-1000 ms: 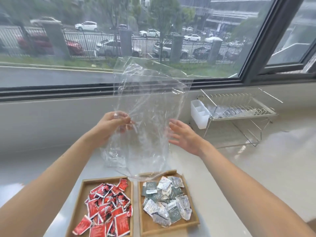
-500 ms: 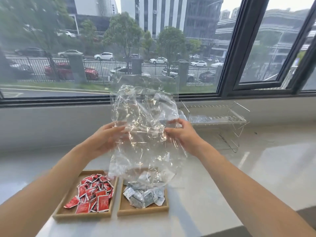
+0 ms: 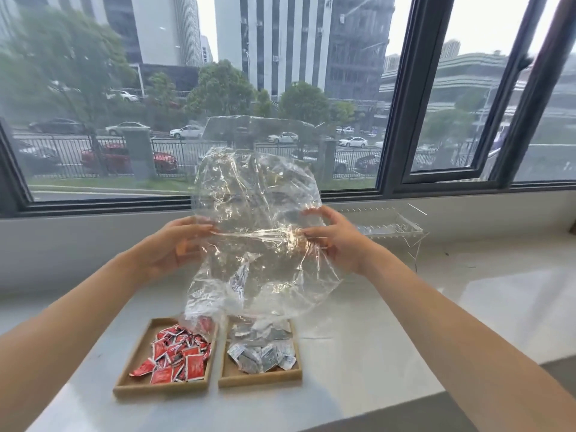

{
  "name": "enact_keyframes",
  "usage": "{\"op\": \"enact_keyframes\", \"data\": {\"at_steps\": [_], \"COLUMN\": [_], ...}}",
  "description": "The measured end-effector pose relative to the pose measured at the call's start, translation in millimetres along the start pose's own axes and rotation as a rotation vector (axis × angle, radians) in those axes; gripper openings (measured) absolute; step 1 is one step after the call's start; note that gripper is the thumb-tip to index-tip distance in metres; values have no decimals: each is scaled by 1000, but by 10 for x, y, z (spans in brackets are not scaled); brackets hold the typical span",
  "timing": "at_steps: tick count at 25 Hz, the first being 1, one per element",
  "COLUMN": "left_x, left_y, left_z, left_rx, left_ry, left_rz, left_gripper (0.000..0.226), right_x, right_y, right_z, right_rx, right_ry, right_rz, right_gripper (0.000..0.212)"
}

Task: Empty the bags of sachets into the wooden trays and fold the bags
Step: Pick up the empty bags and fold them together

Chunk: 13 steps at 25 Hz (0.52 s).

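A clear, crumpled plastic bag [image 3: 258, 194] hangs in the air above the trays, and nothing shows inside it. My left hand [image 3: 174, 247] pinches its left edge. My right hand [image 3: 336, 241] pinches its right edge at the same height, and a crease runs between the two. Below stand two wooden trays side by side. The left tray [image 3: 137, 360] holds several red sachets [image 3: 179, 353]. The right tray [image 3: 296, 347] holds several grey and white sachets [image 3: 261, 350]. The bag's lower end hangs just over the trays' far rims.
The trays stand on a white counter [image 3: 389, 322] under a wide window [image 3: 187, 120]. A wire dish rack [image 3: 389, 226] stands at the right, against the sill. The counter's front edge [image 3: 374, 410] runs close below the trays.
My right hand has closed on the bag's right edge after being open beside it. The bag now stretches between both hands with a crease across it. The camera has tilted up.
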<state>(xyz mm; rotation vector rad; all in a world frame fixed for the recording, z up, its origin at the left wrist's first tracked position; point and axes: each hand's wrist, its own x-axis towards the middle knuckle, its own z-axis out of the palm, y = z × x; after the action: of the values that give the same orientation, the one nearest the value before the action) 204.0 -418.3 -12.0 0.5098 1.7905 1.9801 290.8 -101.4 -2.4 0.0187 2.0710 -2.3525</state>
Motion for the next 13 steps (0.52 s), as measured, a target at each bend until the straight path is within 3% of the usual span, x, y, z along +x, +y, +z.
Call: {"op": "enact_keyframes", "data": {"at_steps": [2, 8, 11, 12, 13], "left_x": [-136, -409, -515, -496, -514], "left_y": [61, 209, 272, 258, 241], "left_z": [-90, -546, -699, -782, -825], "left_rx": [-27, 9, 111, 147, 194], "left_ry": [-29, -20, -115, -87, -106], "left_rz": [11, 101, 169, 168, 162], "left_gripper": [59, 46, 12, 69, 48], "right_x": [-78, -257, -246, -248, -249], "right_y": [-49, -211, -234, -243, -249], "right_z": [122, 624, 725, 753, 774], "right_rx": [-17, 33, -94, -126, -191], "right_ry": [21, -19, 4, 1, 12], "right_rz": [-39, -108, -119, -116, -122], "right_gripper": [59, 19, 31, 40, 44]}}
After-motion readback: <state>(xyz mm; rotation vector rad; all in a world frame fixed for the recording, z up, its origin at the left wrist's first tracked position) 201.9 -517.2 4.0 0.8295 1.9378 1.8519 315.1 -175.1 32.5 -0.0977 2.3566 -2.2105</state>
